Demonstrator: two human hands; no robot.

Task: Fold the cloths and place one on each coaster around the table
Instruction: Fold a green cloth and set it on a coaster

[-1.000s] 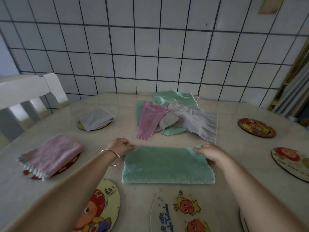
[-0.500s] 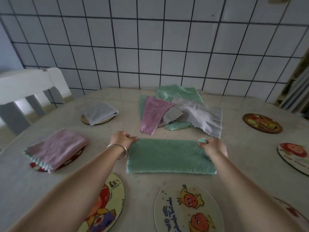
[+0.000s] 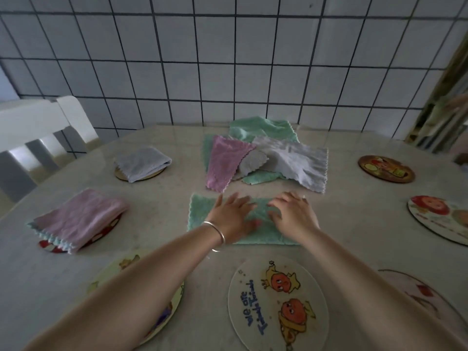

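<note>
Green terry lies under both our palms: the left hand (image 3: 234,219) and the right hand (image 3: 295,217) rest flat on the green cloth (image 3: 200,211), fingers spread and straight, gripping nothing, the two hands close together near the cloth's middle. A bangle (image 3: 218,233) rings the left wrist. The cloth is a long folded strip lying flat on the table (image 3: 162,206), in front of us and just beyond the nearest coasters. Just past its far edge sits the pile (image 3: 266,155) of unfolded cloths, green, pink and grey overlapping one another, a pink corner reaching almost to the strip. To the left, a folded pink cloth (image 3: 81,220) lies on a red coaster (image 3: 106,230), covering most of it, and farther back a folded grey cloth (image 3: 141,163) lies on a tan coaster (image 3: 121,174). Nearest us, a white coaster (image 3: 278,302) with cartoon figures and blue lettering sits bare, a yellow coaster (image 3: 162,323) is partly hidden beneath our left forearm, and another coaster (image 3: 425,295) peeks out beside the right forearm. On the right side a brown coaster (image 3: 386,169) and a red-printed coaster (image 3: 438,219) carry no cloth. A white chair (image 3: 33,122) stands at the table's left, and a tiled wall (image 3: 228,59) rises behind.
</note>
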